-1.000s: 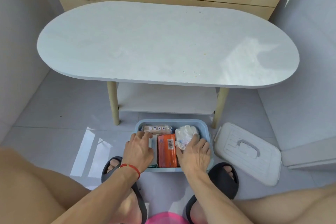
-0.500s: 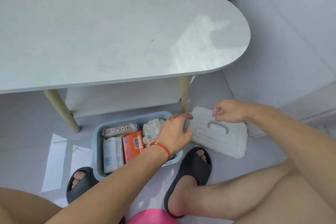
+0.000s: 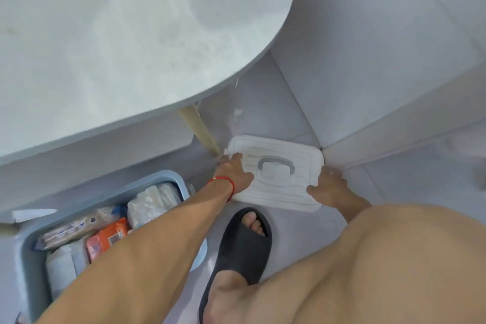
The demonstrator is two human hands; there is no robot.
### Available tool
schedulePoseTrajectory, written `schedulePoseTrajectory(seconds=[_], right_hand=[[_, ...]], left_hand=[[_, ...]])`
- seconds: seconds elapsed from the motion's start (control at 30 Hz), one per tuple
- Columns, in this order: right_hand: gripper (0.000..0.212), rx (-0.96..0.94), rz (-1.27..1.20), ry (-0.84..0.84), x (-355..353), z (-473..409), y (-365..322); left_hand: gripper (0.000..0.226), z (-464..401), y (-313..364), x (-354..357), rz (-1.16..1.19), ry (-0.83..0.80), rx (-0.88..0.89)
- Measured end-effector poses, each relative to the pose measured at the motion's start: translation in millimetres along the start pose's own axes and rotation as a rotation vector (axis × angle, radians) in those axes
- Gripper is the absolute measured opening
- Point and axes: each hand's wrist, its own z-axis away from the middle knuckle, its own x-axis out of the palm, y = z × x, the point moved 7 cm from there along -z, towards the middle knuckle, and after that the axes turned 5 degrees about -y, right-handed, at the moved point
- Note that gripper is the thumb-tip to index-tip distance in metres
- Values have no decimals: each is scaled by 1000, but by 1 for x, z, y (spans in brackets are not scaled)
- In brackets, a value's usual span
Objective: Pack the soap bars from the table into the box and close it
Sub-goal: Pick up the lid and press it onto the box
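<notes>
A blue box stands open on the floor at lower left, under the table's edge. Inside lie several wrapped soap bars: an orange one, a white crinkled one, a long beige one and a pale blue one. The white lid with a grey handle lies flat on the floor to the box's right. My left hand grips the lid's left edge. My right hand grips its right edge. My left forearm hides part of the box.
The white oval table overhangs the box, its wooden leg just left of the lid. A grey wall corner touches the lid's far right. My foot in a black slipper rests between box and lid.
Both hands left the soap bars in the box and reached right to the lid, now holding its two edges. The view swung right and down.
</notes>
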Motion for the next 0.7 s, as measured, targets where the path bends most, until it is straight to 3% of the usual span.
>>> schedulePoseTrajectory(seconds=[0.13, 0.3, 0.53, 0.7], right_hand=[[83, 125, -471, 101, 22, -19, 5], [84, 241, -699, 123, 32, -29, 17], [67, 213, -568, 275, 1, -11, 42], [39, 103, -506, 329, -37, 28, 45]], left_hand=[[71, -14, -5, 11, 126, 11, -36], [58, -16, -11, -3, 391, 143, -96], [66, 0, -11, -12, 557, 104, -103], [52, 52, 3, -17, 586, 233, -50]])
